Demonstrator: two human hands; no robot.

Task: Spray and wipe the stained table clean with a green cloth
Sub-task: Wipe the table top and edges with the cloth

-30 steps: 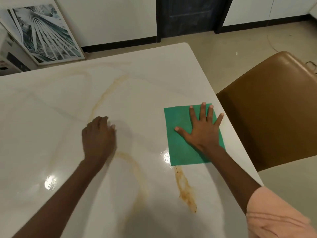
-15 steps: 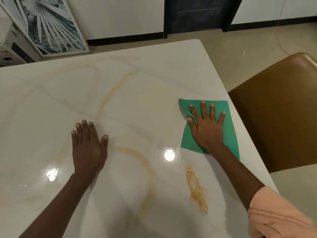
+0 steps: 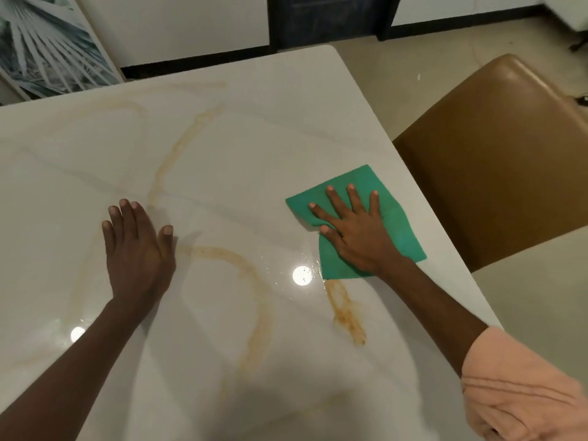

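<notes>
Your right hand (image 3: 359, 237), fingers spread flat, has swung the square green cloth (image 3: 394, 227) askew near the white marble desk's (image 3: 254, 148) right edge; your left hand (image 3: 136, 249) rests open. The brown smear (image 3: 345, 310) just nearer remains unwiped.

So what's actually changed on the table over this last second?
The right hand, pressed flat, has twisted the green cloth so a corner now points away, bunching it near the thumb. The left hand has flattened its curled fingers. The brown stains remain; nothing gripped or released.
</notes>
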